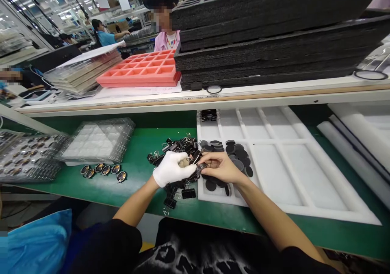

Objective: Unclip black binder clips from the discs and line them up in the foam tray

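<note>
My left hand [172, 169], in a white glove, is closed on a black binder clip [195, 157] with its thumb and fingers. My right hand [224, 166] is bare and pinches a small dark round piece [201, 168], seemingly one of the discs, right beside the clip. Fingers partly hide where the two pieces meet. Under and around my left hand lies a heap of black binder clips [184, 144]. Dark flat discs [240, 154] lie loose beside and beneath my right hand, in the near-left compartments of a white foam tray [309, 172].
Several round amber-centred parts [105, 170] lie on the green bench [143, 140] at left. Clear plastic trays [97, 140] are stacked behind them. A shelf edge [137, 103] crosses above, bearing an orange tray [143, 68] and black foam trays [258, 50]. Other people sit beyond.
</note>
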The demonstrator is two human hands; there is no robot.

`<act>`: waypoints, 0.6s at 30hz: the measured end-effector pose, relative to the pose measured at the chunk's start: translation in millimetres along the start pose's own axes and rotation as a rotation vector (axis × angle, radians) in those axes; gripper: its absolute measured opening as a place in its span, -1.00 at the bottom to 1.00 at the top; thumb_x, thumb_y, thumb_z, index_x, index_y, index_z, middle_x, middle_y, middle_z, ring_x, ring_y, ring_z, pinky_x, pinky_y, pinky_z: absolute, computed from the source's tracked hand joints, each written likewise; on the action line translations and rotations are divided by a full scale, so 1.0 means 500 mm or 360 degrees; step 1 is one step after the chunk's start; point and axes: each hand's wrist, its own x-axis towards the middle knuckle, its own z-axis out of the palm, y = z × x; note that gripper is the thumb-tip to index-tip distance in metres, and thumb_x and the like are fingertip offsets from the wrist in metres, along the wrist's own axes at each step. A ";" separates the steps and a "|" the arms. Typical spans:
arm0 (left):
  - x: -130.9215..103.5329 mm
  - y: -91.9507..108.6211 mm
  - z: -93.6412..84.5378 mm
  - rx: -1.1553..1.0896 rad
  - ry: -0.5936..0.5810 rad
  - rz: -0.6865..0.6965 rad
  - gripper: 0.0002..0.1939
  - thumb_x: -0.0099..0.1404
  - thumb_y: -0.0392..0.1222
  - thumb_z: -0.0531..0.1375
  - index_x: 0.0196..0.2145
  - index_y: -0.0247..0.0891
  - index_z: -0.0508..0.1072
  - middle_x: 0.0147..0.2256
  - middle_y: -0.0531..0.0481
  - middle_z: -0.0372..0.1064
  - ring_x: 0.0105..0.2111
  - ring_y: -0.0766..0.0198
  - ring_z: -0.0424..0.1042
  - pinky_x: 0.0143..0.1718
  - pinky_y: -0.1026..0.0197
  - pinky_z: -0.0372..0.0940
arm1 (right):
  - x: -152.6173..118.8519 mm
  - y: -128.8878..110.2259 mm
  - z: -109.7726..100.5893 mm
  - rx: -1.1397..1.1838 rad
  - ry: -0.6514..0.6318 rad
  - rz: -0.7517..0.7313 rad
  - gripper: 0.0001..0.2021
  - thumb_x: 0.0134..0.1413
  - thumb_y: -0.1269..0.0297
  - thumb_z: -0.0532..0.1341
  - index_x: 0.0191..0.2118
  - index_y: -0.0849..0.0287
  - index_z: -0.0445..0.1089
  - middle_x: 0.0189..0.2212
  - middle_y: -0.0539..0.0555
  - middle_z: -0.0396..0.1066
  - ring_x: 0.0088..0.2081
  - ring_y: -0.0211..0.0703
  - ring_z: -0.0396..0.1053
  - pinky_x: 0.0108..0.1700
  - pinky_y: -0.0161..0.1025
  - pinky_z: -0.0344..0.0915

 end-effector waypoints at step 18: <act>0.061 -0.170 -0.225 0.0313 -0.0279 -0.0866 -0.49 0.33 0.27 0.09 -0.57 -0.17 0.29 -0.74 0.09 0.20 -0.62 0.31 0.25 -0.43 0.26 0.23 | 0.005 -0.026 -0.023 0.0542 0.0411 0.0318 -0.62 -0.06 0.16 0.58 -0.09 0.02 0.59 -0.29 -0.03 0.47 -0.26 -0.26 0.46 -0.12 -0.22 0.55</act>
